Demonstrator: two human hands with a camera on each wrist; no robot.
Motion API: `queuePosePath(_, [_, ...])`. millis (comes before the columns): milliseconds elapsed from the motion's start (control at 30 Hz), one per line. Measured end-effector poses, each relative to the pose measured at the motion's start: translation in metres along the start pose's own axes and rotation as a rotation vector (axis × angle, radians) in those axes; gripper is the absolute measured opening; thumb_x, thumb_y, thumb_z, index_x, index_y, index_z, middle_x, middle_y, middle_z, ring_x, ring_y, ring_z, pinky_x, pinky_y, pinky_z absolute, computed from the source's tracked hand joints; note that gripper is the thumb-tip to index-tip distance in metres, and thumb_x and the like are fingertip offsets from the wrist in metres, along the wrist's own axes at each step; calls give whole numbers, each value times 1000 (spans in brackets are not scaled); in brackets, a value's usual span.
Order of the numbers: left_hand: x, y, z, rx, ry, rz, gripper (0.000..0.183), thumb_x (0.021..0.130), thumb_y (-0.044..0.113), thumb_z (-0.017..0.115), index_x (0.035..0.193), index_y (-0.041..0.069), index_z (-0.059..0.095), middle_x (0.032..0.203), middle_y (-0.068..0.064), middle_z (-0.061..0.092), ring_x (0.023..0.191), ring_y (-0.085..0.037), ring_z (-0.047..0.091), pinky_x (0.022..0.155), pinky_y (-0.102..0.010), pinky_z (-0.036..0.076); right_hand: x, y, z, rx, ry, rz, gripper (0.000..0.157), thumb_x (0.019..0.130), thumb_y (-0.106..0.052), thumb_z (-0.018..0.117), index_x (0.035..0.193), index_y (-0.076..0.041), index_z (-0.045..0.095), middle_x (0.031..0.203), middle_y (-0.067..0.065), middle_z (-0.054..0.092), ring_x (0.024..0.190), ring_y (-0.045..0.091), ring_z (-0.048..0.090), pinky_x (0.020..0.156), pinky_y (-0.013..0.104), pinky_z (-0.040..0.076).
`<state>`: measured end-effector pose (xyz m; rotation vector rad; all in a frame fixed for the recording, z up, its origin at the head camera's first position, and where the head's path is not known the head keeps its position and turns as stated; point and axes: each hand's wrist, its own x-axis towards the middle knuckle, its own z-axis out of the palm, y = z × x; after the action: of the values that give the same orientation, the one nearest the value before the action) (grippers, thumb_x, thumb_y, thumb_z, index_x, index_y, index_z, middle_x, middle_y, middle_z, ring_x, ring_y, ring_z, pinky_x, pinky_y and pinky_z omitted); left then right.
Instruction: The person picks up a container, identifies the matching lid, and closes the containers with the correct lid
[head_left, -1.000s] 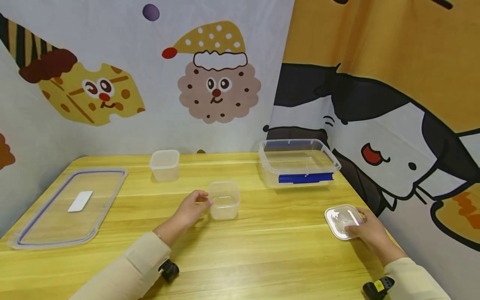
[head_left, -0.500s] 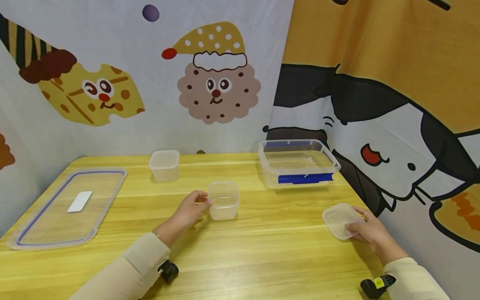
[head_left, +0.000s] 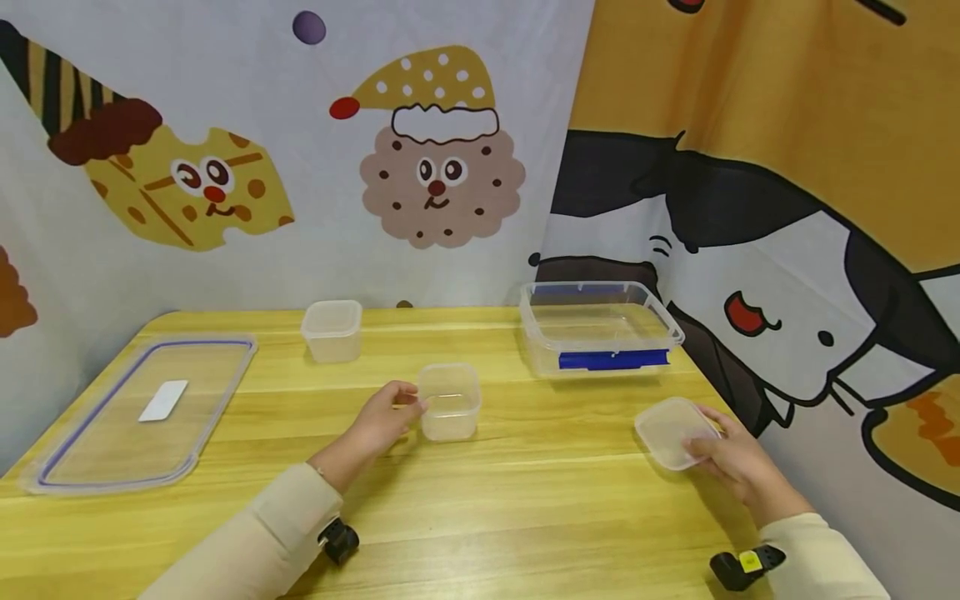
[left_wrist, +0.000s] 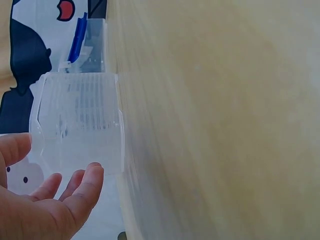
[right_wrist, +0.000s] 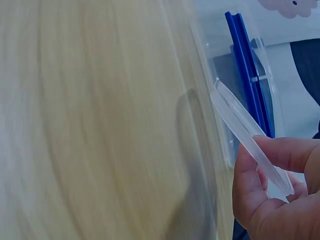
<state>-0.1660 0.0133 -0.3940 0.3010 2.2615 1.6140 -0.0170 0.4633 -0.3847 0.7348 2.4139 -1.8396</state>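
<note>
A small clear plastic container point(head_left: 450, 408) stands upright mid-table. Beside its left wall is my left hand point(head_left: 384, 419), the fingers loosely bent and spread from the thumb. In the left wrist view, the hand point(left_wrist: 55, 200) has its fingertips at the near side of the container point(left_wrist: 82, 120); whether they touch it I cannot tell. Over the table's right side, my right hand point(head_left: 738, 458) pinches a small square translucent lid point(head_left: 671, 433) by its right edge. Held tilted above the surface, the lid point(right_wrist: 240, 125) sits between thumb and fingers in the right wrist view.
A second small container point(head_left: 332, 332) stands at the back left. The large clear box point(head_left: 613, 358) with blue clips is at the back right. On the left lies a big lid point(head_left: 112, 450) with a white card point(head_left: 163, 401) on it. Printed curtains point(head_left: 255, 275) border the table.
The right hand has moved slightly left and away from me with the small lid, whose tilt has changed and whose bright glare is gone. The left hand and container have stayed in place.
</note>
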Motion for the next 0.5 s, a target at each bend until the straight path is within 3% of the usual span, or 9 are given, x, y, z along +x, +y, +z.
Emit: queuePosePath(500, [-3, 3, -2, -11, 12, 1, 40, 98, 14, 55, 131, -6, 46, 126, -26, 51, 102, -35, 58, 88, -46, 52, -2, -21, 29, -11, 1, -45, 80, 91, 2, 59, 153, 0, 8, 141, 31, 24, 91, 15, 52, 72, 23, 55])
